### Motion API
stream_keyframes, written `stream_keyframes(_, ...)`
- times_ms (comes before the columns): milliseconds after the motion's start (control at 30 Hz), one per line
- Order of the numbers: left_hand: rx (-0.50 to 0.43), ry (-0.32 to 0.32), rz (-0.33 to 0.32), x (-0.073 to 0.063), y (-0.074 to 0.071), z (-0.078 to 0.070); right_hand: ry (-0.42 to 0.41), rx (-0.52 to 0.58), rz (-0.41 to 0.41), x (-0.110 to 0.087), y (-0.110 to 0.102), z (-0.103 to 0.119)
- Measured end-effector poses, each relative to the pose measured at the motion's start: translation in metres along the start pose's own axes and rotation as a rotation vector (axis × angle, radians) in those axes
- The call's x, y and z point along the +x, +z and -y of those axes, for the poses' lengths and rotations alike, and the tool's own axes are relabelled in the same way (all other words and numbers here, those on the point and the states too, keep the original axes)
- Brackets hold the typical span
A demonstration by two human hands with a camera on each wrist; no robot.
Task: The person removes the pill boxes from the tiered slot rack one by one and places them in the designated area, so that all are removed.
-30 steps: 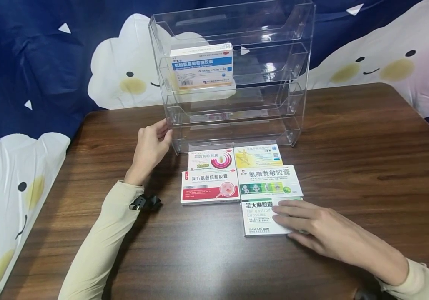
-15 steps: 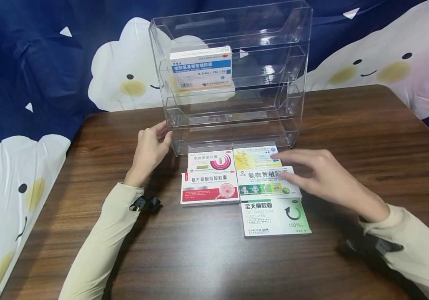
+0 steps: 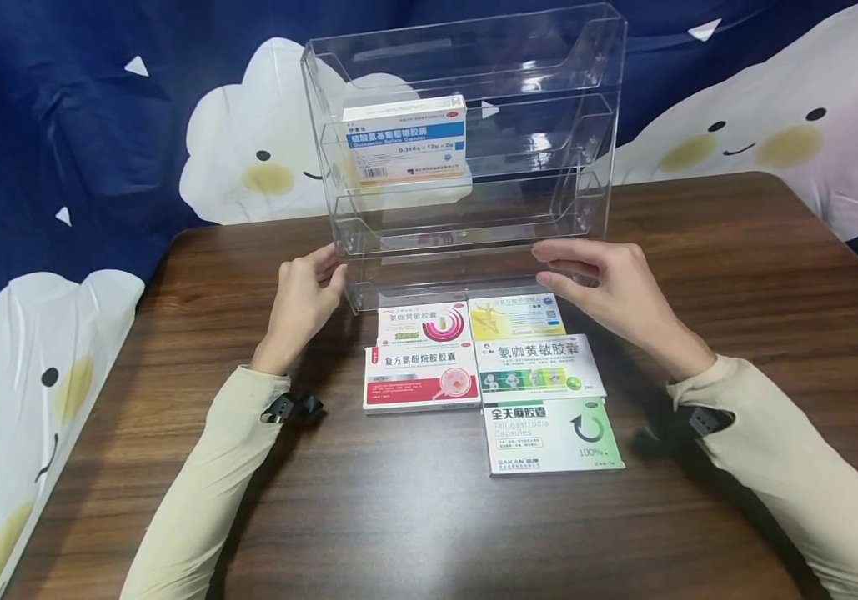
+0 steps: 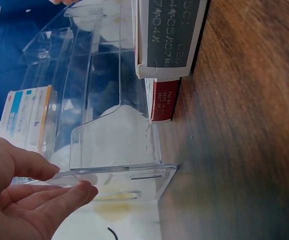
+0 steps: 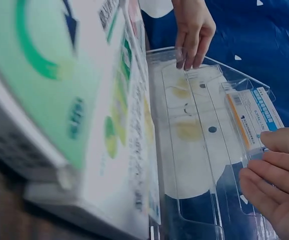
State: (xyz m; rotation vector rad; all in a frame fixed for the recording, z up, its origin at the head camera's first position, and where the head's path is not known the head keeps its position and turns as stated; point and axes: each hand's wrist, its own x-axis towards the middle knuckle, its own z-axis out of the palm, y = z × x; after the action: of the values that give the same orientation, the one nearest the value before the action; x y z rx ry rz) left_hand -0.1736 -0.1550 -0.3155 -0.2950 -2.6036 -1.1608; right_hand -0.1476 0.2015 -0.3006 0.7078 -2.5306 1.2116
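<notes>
A clear acrylic tiered rack (image 3: 599, 125) stands at the back of the table. My left hand (image 3: 301, 300) pinches its left side panel, thumb on one face and fingers on the other, as the left wrist view shows. My right hand (image 3: 616, 287) hovers by the rack's lower right front, fingers extended, thumb apart, holding nothing. In the rack's left part, on a middle tier, leans a blue-and-white medicine box (image 3: 408, 146). Before the rack lie a pink-ringed box (image 3: 423, 323), a yellow-and-white box (image 3: 516, 315), a red-and-white box (image 3: 421, 379), a white-and-green box (image 3: 539, 367) and a green capsule box (image 3: 552, 437).
The brown wooden table (image 3: 368, 517) spreads around the boxes. Behind it hangs a dark blue curtain (image 3: 83, 150) printed with smiling white clouds. A black device (image 3: 293, 408) is worn on my left wrist, another (image 3: 708, 421) on my right.
My right hand has left the green capsule box and travelled up over the other boxes to the rack's right side. My left hand stays on the rack; the boxes lie as before.
</notes>
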Motion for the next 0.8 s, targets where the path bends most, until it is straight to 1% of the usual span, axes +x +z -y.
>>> stream_keyframes(100, 0.003, -0.001, 0.0, 0.0, 0.0, 0.0, 0.009, 0.013, -0.02, 0.01, -0.001, 0.001)
stream_keyframes(233, 0.007, -0.003, -0.001, -0.001, 0.0, -0.001, 0.031, 0.066, -0.054, 0.025, -0.001, 0.007)
stream_keyframes(433, 0.001, 0.022, -0.002, 0.001, 0.003, 0.0, 0.081, 0.142, -0.129, 0.048, -0.002, 0.02)
stream_keyframes(533, 0.0, 0.014, 0.005, -0.001, 0.002, 0.001, 0.114, 0.194, -0.157, 0.062, 0.0, 0.024)
stream_keyframes(633, 0.004, 0.011, -0.005, -0.002, 0.0, 0.003, 0.123, 0.222, -0.182, 0.08, 0.002, 0.027)
stream_keyframes(700, 0.007, 0.02, -0.014, -0.002, 0.0, 0.004, 0.122, 0.222, -0.202, 0.09, 0.002, 0.027)
stream_keyframes(800, 0.005, 0.032, -0.015, -0.001, 0.001, 0.004, 0.122, 0.208, -0.221, 0.101, 0.002, 0.027)
